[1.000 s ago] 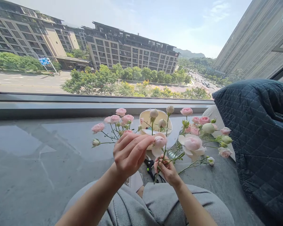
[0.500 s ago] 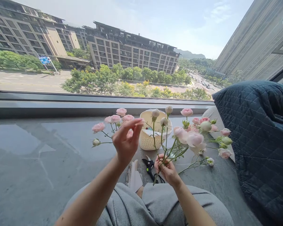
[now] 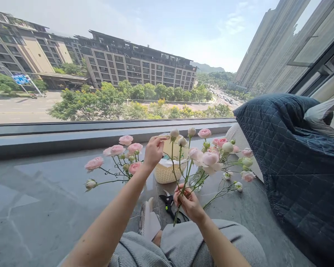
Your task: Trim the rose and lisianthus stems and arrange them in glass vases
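My right hand (image 3: 190, 203) is closed round the green stem (image 3: 187, 178) of a branching rose spray. White buds (image 3: 174, 133) and large pale pink blooms (image 3: 210, 158) top that spray. Raised beside the buds, my left hand (image 3: 154, 151) has its fingers pressed together; whatever may be between the fingertips is too small to make out. Behind it stands a cream woven basket (image 3: 167, 176) with a white liner. More pink roses (image 3: 117, 150) spread to the left, and others (image 3: 247, 175) to the right near a clear glass vase (image 3: 196, 181).
Black pruning shears (image 3: 168, 204) lie on the grey tiled floor (image 3: 58, 207) before my knees, next to my shoe (image 3: 148, 221). A dark quilted cover (image 3: 289, 159) drapes over something at the right. The window sill (image 3: 58, 142) runs along the back.
The view has swung right, so the scene sits further left. My left hand has come nearer the white bud, fingers still together. My right hand keeps its hold on the stem.
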A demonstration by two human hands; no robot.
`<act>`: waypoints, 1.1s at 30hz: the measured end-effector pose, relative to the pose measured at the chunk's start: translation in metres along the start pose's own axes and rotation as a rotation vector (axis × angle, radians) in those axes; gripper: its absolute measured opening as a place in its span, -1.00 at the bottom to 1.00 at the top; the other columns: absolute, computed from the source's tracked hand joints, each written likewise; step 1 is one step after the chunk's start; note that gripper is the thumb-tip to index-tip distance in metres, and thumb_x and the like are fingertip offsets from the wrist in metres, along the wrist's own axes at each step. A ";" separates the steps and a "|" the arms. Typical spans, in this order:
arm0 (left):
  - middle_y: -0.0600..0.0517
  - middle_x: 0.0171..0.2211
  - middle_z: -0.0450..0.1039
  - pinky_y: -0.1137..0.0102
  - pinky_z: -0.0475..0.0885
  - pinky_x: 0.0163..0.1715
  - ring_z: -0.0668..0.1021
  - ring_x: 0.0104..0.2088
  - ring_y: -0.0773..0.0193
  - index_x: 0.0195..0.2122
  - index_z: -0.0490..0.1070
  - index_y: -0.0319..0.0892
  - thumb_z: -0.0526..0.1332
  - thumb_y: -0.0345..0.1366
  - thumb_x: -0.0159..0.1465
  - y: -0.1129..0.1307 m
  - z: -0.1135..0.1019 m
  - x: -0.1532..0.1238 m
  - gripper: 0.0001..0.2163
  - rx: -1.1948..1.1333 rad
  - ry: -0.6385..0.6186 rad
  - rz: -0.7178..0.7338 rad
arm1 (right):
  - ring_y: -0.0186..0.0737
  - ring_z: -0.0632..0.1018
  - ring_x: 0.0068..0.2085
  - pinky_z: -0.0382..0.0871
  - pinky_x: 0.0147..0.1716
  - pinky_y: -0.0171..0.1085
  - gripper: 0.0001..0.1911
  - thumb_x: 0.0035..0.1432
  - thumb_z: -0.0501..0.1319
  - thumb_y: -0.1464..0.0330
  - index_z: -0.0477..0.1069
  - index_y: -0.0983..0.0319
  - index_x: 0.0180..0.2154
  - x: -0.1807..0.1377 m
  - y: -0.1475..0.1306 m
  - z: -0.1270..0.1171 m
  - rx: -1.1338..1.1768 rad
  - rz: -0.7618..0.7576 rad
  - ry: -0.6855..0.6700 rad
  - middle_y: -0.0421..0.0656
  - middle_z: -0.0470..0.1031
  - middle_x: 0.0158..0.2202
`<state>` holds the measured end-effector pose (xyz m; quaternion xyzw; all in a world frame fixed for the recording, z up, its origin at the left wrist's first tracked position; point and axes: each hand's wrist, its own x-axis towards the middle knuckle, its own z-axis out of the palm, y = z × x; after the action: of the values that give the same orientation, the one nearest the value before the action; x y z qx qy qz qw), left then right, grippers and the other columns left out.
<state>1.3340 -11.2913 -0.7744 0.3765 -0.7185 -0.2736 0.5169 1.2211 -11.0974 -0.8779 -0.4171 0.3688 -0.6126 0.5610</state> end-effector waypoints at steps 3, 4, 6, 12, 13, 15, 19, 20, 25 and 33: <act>-0.05 -0.16 0.42 0.40 0.42 -0.23 0.47 -0.28 0.33 -0.14 0.44 -0.18 0.14 -0.28 0.26 0.033 -0.025 -0.023 -0.81 -0.118 0.235 0.074 | -0.39 0.32 -0.50 0.06 -0.45 -0.33 -0.71 0.19 0.22 0.15 0.30 0.23 -0.21 0.000 0.003 0.000 -0.021 -0.011 0.009 -0.26 0.36 -0.54; -0.02 -0.20 0.40 0.42 0.41 -0.26 0.46 -0.31 0.35 -0.16 0.44 -0.17 0.18 -0.26 0.25 0.047 -0.034 -0.031 -0.83 -0.172 0.282 0.096 | -0.39 0.32 -0.49 0.08 -0.45 -0.33 -0.71 0.19 0.22 0.15 0.31 0.23 -0.21 0.000 0.003 0.001 -0.029 -0.008 0.011 -0.26 0.36 -0.54; 0.00 -0.25 0.38 0.42 0.41 -0.25 0.44 -0.28 0.34 -0.23 0.45 -0.16 0.22 -0.28 0.23 0.074 -0.048 -0.048 -0.88 -0.253 0.274 0.194 | -0.38 0.34 -0.48 0.14 -0.44 -0.33 -0.71 0.19 0.20 0.13 0.32 0.22 -0.21 -0.001 0.002 0.003 -0.045 0.009 0.008 -0.25 0.36 -0.53; -0.01 -0.26 0.33 0.33 0.40 -0.16 0.42 -0.21 0.27 -0.24 0.50 -0.11 0.22 -0.35 0.24 0.120 -0.069 -0.082 -0.90 -0.255 0.053 0.362 | -0.37 0.34 -0.49 0.24 -0.43 -0.32 -0.69 0.17 0.23 0.12 0.33 0.23 -0.23 -0.004 -0.004 0.009 -0.062 0.003 0.004 -0.25 0.35 -0.52; -0.02 -0.26 0.32 0.33 0.39 -0.16 0.42 -0.21 0.27 -0.24 0.50 -0.12 0.21 -0.35 0.25 0.122 -0.070 -0.085 -0.90 -0.255 0.023 0.357 | -0.37 0.34 -0.49 0.24 -0.43 -0.32 -0.69 0.17 0.23 0.12 0.33 0.23 -0.23 -0.004 -0.004 0.010 -0.071 0.004 0.007 -0.24 0.35 -0.52; -0.02 -0.25 0.31 0.34 0.39 -0.17 0.42 -0.22 0.27 -0.23 0.50 -0.12 0.21 -0.34 0.25 0.124 -0.072 -0.087 -0.90 -0.236 -0.012 0.356 | -0.37 0.34 -0.48 0.25 -0.43 -0.32 -0.69 0.17 0.22 0.12 0.34 0.23 -0.24 -0.004 -0.003 0.010 -0.088 0.004 0.010 -0.24 0.35 -0.52; -0.02 -0.24 0.30 0.36 0.39 -0.22 0.42 -0.24 0.28 -0.26 0.51 -0.11 0.26 -0.29 0.22 0.124 -0.073 -0.089 -0.91 -0.170 -0.029 0.409 | -0.36 0.34 -0.47 0.25 -0.42 -0.32 -0.72 0.19 0.20 0.13 0.34 0.23 -0.31 -0.003 0.003 0.006 -0.117 -0.021 -0.007 -0.23 0.34 -0.51; -0.02 -0.24 0.30 0.36 0.39 -0.23 0.42 -0.24 0.28 -0.26 0.52 -0.11 0.28 -0.28 0.21 0.123 -0.073 -0.089 -0.90 -0.150 -0.028 0.429 | -0.36 0.34 -0.46 0.24 -0.41 -0.32 -0.73 0.20 0.19 0.15 0.33 0.23 -0.34 -0.003 0.005 0.005 -0.121 -0.032 -0.010 -0.23 0.34 -0.51; -0.02 -0.24 0.32 0.36 0.40 -0.26 0.41 -0.27 0.29 -0.28 0.52 -0.11 0.34 -0.27 0.15 0.121 -0.071 -0.091 -0.88 -0.032 0.019 0.568 | -0.34 0.37 -0.45 0.25 -0.39 -0.30 -0.72 0.19 0.20 0.16 0.35 0.23 -0.42 -0.003 0.017 -0.004 -0.104 -0.015 0.022 -0.21 0.34 -0.51; -0.01 -0.34 0.48 0.33 0.34 -0.26 0.43 -0.30 0.26 -0.28 0.50 -0.12 0.30 -0.44 0.15 0.111 -0.061 -0.097 -0.87 0.133 0.131 0.843 | -0.33 0.38 -0.43 0.30 -0.38 -0.29 -0.72 0.12 0.27 0.14 0.39 0.21 -0.27 -0.005 0.014 0.001 -0.098 0.001 0.066 -0.17 0.40 -0.40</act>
<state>1.3806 -11.1487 -0.7205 0.0990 -0.7911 0.0329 0.6027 1.2275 -11.0936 -0.8909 -0.4236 0.4170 -0.6067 0.5278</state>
